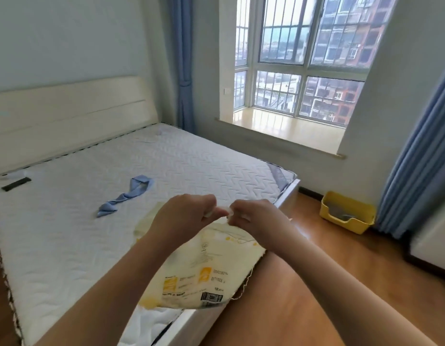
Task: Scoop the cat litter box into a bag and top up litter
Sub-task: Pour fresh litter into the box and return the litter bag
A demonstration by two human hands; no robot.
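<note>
- Lay near the mattress's (66, 221) left edge, by the headboard: a flat black object (16, 184), too small to identify.
- Lay further right, well in from the edges: a twisted blue strip of cloth (126, 196).
- Gripped the top edge of the pale yellow litter bag (204, 268) — left hand (184, 216), fingers curled tight, over the mattress's near right corner.
- Rested on that same corner: the bag's lower end, printed labels and a barcode facing up.
- Pinched the bag's top just beside the left hand, knuckles nearly touching: right hand (253, 218), fingers curled.
- Sat on the wooden floor (341, 283) well apart from the bag, against the wall under the window sill (278, 131) and beside the blue curtain (416, 158) — yellow litter box (346, 212), grey contents inside.
</note>
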